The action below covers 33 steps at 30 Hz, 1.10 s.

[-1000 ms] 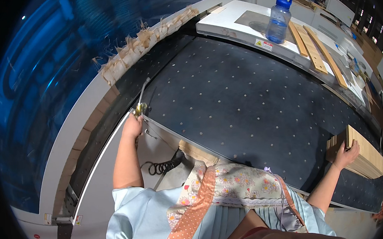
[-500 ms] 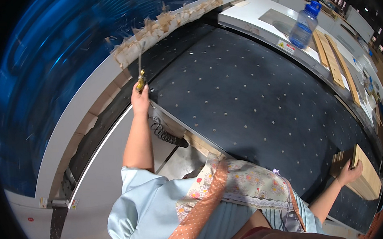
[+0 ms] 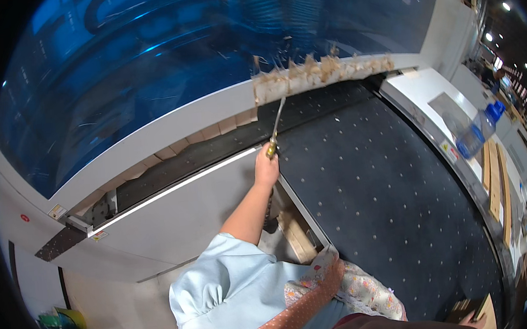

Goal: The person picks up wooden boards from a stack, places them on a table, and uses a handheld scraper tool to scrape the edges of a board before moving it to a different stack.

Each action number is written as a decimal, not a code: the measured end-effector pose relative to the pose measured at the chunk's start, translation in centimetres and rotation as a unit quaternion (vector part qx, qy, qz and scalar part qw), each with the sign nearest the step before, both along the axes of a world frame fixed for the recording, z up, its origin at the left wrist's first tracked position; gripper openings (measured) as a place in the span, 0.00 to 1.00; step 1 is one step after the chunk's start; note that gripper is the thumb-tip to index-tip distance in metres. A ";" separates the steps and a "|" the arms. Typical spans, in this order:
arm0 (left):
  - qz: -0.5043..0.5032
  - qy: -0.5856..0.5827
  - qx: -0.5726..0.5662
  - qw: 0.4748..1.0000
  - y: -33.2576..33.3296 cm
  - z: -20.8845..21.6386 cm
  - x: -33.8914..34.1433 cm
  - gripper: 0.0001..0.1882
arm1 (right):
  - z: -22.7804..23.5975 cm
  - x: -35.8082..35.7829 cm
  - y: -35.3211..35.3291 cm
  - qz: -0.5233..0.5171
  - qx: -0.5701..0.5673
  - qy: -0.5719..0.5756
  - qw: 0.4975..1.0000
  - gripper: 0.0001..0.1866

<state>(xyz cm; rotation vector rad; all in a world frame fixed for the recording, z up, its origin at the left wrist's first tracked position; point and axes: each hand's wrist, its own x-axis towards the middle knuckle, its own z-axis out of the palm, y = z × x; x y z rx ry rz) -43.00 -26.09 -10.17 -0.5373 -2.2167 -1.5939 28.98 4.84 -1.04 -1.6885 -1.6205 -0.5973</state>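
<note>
My left hand [image 3: 267, 169] is wrapped round the brass-coloured handle of an air blow gun [image 3: 272, 144] with a long thin metal nozzle. The nozzle points away from me, its tip close to a strip of ragged tan tape [image 3: 324, 76] along the lower edge of a blue see-through cover [image 3: 206, 40]. At the lower right edge of the picture, my right hand [image 3: 472, 321] grips a stack of pale wooden boards [image 3: 488, 312], partly cut off by the rim. Beneath the boards lies a black table [image 3: 374, 181] dotted with small round studs.
A white machine panel [image 3: 182, 225] flanks my left arm. A white side ledge [image 3: 414, 96] on the right bears a blue water bottle [image 3: 480, 131] and several narrow wooden strips [image 3: 494, 185]. A wooden block [image 3: 297, 235] sits below the black table's near edge.
The view has turned, so the machine and table appear shifted. The blow gun stays in my left hand, its nozzle still near the tape strip. My right hand and the boards now sit lower, partly out of view.
</note>
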 end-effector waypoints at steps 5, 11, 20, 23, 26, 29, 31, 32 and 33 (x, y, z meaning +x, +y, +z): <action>-0.059 -0.034 0.048 0.997 -0.6 0.0 1.2 0.21 | -4.3 5.1 4.1 0.112 0.115 0.073 0.984 0.26; -0.016 -0.015 0.014 1.000 -1.1 -1.1 1.5 0.25 | -4.7 6.5 5.2 0.058 0.115 0.009 0.992 0.28; -0.079 0.091 -0.115 0.986 -2.0 0.4 -0.9 0.29 | -2.8 5.0 3.8 0.012 0.073 0.027 0.997 0.28; -0.134 0.070 -0.125 0.981 -2.6 0.8 -1.6 0.27 | -2.0 3.3 3.5 -0.026 0.070 0.015 0.997 0.28; -0.176 0.031 -0.074 0.981 -2.7 2.1 -1.0 0.26 | -1.8 3.8 3.6 -0.032 0.065 0.036 0.997 0.28; -0.234 0.036 -0.066 0.969 -3.9 1.7 1.1 0.19 | -2.1 4.1 4.2 -0.028 0.061 0.058 0.996 0.28; -0.327 -0.065 -0.111 0.936 -5.3 3.5 3.7 0.17 | -2.2 4.7 4.1 -0.028 0.056 0.070 0.996 0.28; -0.346 -0.113 -0.134 0.922 -6.1 3.7 4.9 0.18 | -2.2 4.8 4.1 -0.026 0.056 0.078 0.995 0.28; -0.279 -0.138 -0.156 0.937 -7.3 1.7 5.1 0.19 | -2.3 4.5 4.6 -0.018 0.054 0.088 0.994 0.28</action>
